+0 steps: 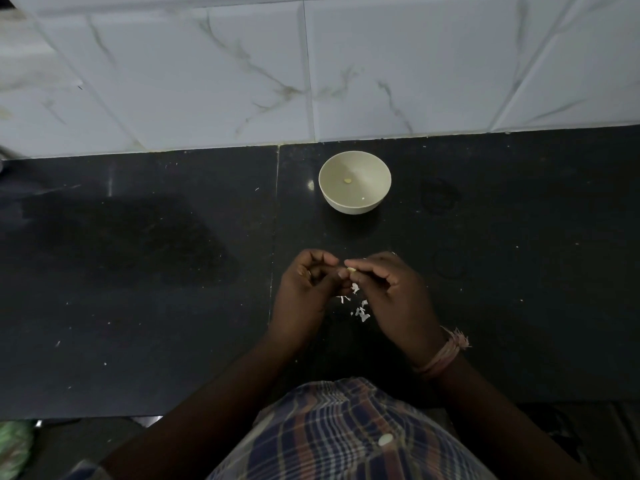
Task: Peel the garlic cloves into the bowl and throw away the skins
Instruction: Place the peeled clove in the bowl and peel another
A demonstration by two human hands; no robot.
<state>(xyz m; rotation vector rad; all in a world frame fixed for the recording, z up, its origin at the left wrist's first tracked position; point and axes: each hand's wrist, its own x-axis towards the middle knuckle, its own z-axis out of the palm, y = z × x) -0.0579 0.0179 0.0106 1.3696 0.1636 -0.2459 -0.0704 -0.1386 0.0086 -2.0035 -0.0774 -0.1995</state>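
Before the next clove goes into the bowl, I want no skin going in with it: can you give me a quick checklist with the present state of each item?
1. Clove held in the grip of both the left hand and the right hand: ok.
2. Clove fully peeled: cannot tell, the fingers cover most of it.
3. Bowl upright on the counter, beyond the hands: ok.
4. Bowl free of skin: cannot tell; one clove and a small pale speck lie inside.
5. Skins thrown away: not ok, scraps lie on the counter under the hands.
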